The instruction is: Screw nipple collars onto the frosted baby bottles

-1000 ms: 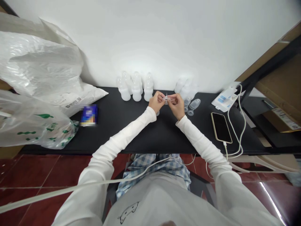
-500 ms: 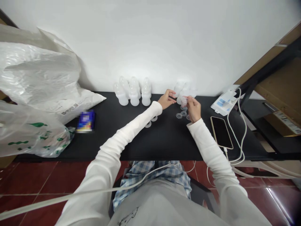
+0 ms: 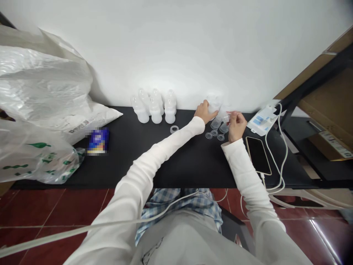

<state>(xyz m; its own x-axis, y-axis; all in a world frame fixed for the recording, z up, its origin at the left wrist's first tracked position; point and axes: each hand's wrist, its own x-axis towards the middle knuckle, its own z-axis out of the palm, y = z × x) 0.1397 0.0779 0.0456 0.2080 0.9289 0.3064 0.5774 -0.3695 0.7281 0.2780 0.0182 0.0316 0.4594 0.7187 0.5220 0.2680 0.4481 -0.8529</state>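
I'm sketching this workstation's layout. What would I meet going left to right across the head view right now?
Green-printed plastic bag, blue packet, cluster of white bottles with clear tops, left hand, right hand, phone, cardboard box on the shelf.

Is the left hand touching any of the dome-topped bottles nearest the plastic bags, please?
No, the left hand is over beside the right hand, plainly apart from those dome-topped bottles.

l arm (image 3: 160, 156) stretched fwd, angled to r; l hand (image 3: 204, 112) back up; r hand (image 3: 237, 126) curled.
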